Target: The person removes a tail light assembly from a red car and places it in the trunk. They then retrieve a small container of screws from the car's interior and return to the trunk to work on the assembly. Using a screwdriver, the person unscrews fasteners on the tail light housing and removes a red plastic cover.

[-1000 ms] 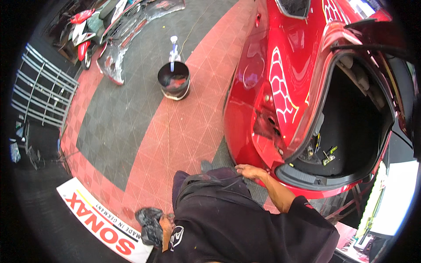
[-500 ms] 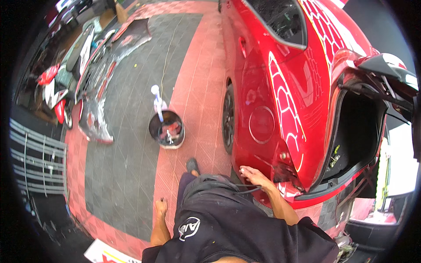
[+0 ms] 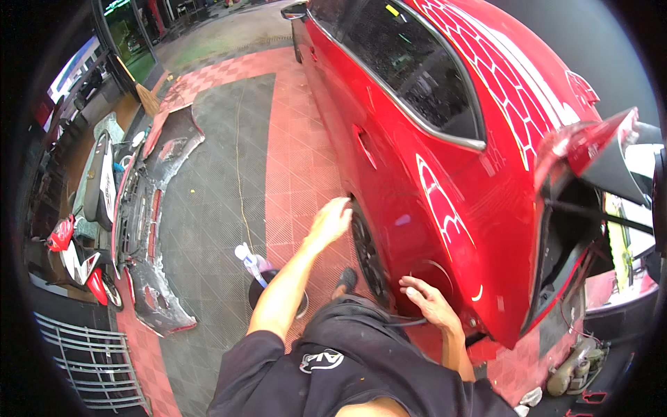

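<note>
The red car [image 3: 389, 160] stands along my right side, its tailgate raised. My left hand [image 3: 330, 222] is stretched forward at the car's rear wheel arch, its fingers extended and holding nothing I can see. Whether the fingertips touch the car I cannot tell. Close to the rear side panel is my right hand [image 3: 427, 300], nearer to me than the fuel flap [image 3: 438, 271]; its fingers are apart. A dark cord [image 3: 405, 323] runs from my waist toward my right forearm. The rear wheel [image 3: 368, 254] lies between my hands.
A black bucket [image 3: 258, 292] stands partly behind my left forearm, a white-and-blue bottle-like thing [image 3: 249, 260] beside it. Removed bumpers [image 3: 149, 229] and a red-and-white motorbike [image 3: 87, 267] are at the left, with a metal rack [image 3: 90, 361] nearer. A broom [image 3: 146, 97] leans farther off.
My left hand has risen from low beside my body to the rear wheel arch. My view has turned toward the car's front, and the bucket now appears nearer to me.
</note>
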Action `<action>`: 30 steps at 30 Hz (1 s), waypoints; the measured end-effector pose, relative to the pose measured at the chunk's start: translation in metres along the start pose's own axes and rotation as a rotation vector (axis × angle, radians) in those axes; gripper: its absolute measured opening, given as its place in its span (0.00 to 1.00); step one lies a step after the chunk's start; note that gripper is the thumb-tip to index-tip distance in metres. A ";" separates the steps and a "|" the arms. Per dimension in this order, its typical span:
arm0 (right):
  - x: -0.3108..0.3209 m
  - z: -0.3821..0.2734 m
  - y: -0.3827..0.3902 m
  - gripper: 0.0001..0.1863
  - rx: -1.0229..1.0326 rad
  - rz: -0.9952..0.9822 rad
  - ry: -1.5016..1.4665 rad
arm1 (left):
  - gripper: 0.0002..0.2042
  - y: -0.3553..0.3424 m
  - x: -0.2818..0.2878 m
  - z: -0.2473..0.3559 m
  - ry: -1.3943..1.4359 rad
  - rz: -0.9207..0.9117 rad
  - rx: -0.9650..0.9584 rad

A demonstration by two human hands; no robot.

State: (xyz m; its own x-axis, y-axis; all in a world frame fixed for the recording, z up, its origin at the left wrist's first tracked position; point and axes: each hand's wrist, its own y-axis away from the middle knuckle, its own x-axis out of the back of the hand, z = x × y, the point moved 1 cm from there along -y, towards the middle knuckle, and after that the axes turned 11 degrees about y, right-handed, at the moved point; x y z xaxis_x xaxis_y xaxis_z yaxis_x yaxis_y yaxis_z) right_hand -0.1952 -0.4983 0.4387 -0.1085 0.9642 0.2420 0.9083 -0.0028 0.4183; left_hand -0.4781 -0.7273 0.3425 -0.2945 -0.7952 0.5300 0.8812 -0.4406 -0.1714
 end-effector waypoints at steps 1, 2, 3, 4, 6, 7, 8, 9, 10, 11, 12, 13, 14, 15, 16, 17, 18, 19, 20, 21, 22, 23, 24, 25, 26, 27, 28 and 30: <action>0.002 -0.003 -0.012 0.27 0.017 0.019 -0.044 | 0.24 -0.030 -0.010 -0.006 -0.089 0.000 -0.072; 0.002 -0.008 -0.020 0.28 0.024 0.043 -0.094 | 0.25 -0.055 -0.018 -0.011 -0.175 -0.015 -0.144; 0.002 -0.018 -0.023 0.27 0.044 0.104 -0.109 | 0.25 -0.082 -0.021 -0.010 -0.228 -0.051 -0.191; 0.002 -0.029 -0.025 0.27 0.017 0.145 -0.125 | 0.27 -0.107 -0.022 -0.009 -0.274 -0.090 -0.236; 0.002 -0.045 -0.025 0.27 -0.031 0.217 -0.187 | 0.30 -0.151 -0.024 -0.011 -0.432 -0.162 -0.279; 0.003 -0.045 -0.025 0.27 -0.004 0.273 -0.173 | 0.32 -0.172 -0.024 -0.017 -0.474 -0.210 -0.310; 0.002 -0.051 -0.021 0.26 -0.032 0.310 -0.176 | 0.30 -0.192 -0.024 -0.023 -0.509 -0.271 -0.289; 0.004 -0.063 -0.014 0.26 -0.057 0.349 -0.174 | 0.29 -0.212 -0.026 -0.025 -0.578 -0.376 -0.224; 0.005 -0.069 -0.010 0.26 -0.080 0.395 -0.172 | 0.28 -0.231 -0.029 -0.025 -0.648 -0.481 -0.166; 0.005 -0.062 -0.007 0.27 -0.055 0.457 -0.172 | 0.26 -0.246 -0.033 -0.030 -0.695 -0.522 -0.162; 0.007 -0.058 -0.001 0.29 -0.058 0.526 -0.168 | 0.22 -0.261 -0.038 -0.028 -0.763 -0.596 -0.168; 0.008 -0.064 0.002 0.30 -0.054 0.575 -0.180 | 0.22 -0.274 -0.038 -0.025 -0.800 -0.672 -0.153; 0.011 -0.075 0.003 0.31 -0.050 0.623 -0.190 | 0.21 -0.284 -0.038 -0.024 -0.841 -0.746 -0.138; 0.014 -0.089 0.002 0.31 -0.035 0.672 -0.159 | 0.21 -0.292 -0.040 -0.028 -0.816 -0.752 -0.116; 0.018 -0.105 -0.004 0.32 -0.001 0.712 -0.130 | 0.20 -0.298 -0.040 -0.049 -0.765 -0.747 -0.165; 0.025 -0.119 -0.009 0.31 0.027 0.762 -0.113 | 0.19 -0.297 -0.046 -0.052 -0.716 -0.758 -0.163; 0.034 -0.135 -0.020 0.30 0.072 0.827 -0.071 | 0.18 -0.297 -0.046 -0.054 -0.674 -0.767 -0.154; 0.044 -0.158 -0.038 0.30 0.107 0.893 -0.051 | 0.17 -0.301 -0.042 -0.064 -0.638 -0.739 -0.203; 0.054 -0.182 -0.060 0.30 0.182 0.955 -0.036 | 0.16 -0.302 -0.039 -0.078 -0.594 -0.717 -0.247; 0.068 -0.197 -0.085 0.32 0.281 1.018 0.029 | 0.15 -0.300 -0.034 -0.091 -0.547 -0.697 -0.287; 0.084 -0.213 -0.105 0.33 0.267 1.104 0.162 | 0.14 -0.296 -0.031 -0.097 -0.513 -0.684 -0.342; 0.104 -0.226 -0.124 0.35 0.240 1.200 0.307 | 0.13 -0.294 -0.024 -0.100 -0.486 -0.664 -0.385; 0.125 -0.225 -0.141 0.38 0.209 1.360 0.482 | 0.13 -0.292 -0.021 -0.097 -0.441 -0.640 -0.438; 0.136 -0.226 -0.152 0.42 0.097 1.443 0.672 | 0.13 -0.284 -0.013 -0.095 -0.412 -0.650 -0.457; 0.134 -0.228 -0.159 0.41 0.024 1.467 0.796 | 0.13 -0.269 0.008 -0.094 -0.390 -0.658 -0.461; 0.122 -0.249 -0.164 0.39 0.014 1.163 0.621 | 0.14 -0.255 0.042 -0.102 -0.347 -0.660 -0.410; 0.103 -0.277 -0.165 0.37 0.014 0.850 0.443 | 0.15 -0.241 0.082 -0.111 -0.310 -0.654 -0.352; 0.055 -0.299 -0.176 0.33 0.084 0.350 0.324 | 0.15 -0.214 0.147 -0.123 -0.390 -0.605 -0.278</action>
State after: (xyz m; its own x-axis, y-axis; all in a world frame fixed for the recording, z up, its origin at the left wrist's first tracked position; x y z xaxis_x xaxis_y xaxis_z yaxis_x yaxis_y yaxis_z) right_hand -0.4816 -0.5236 0.6400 0.1015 0.7771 0.6211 0.9407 -0.2781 0.1942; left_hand -0.7555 -0.8017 0.3547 -0.4980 -0.2013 0.8435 0.4677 -0.8814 0.0658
